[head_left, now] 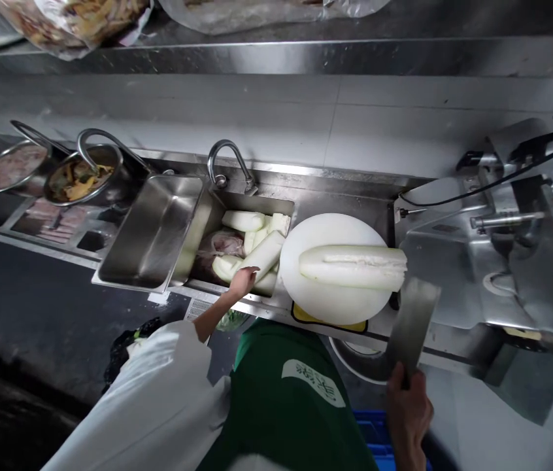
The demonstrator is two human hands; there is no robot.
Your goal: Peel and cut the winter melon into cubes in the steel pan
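My right hand (410, 405) grips the handle of a cleaver (414, 320), its broad blade raised just right of a round white cutting board (335, 307). On the board lies a long piece of peeled winter melon (350, 267), with its pale, rough core facing up. My left hand (243, 282) reaches into the sink (284, 208), fingers closed on the near end of another long winter melon piece (265, 256). More peeled melon pieces (243, 220) lie around it, beside a clear plastic bag (225, 243) with pinkish contents.
A curved faucet (227, 150) stands behind the sink. To the left are a deep steel pan (153, 216) and pots (85, 176) of food. A metal slicing machine (502, 216) stands at right. Overhead runs a steel shelf (276, 59) with bagged food (80, 19).
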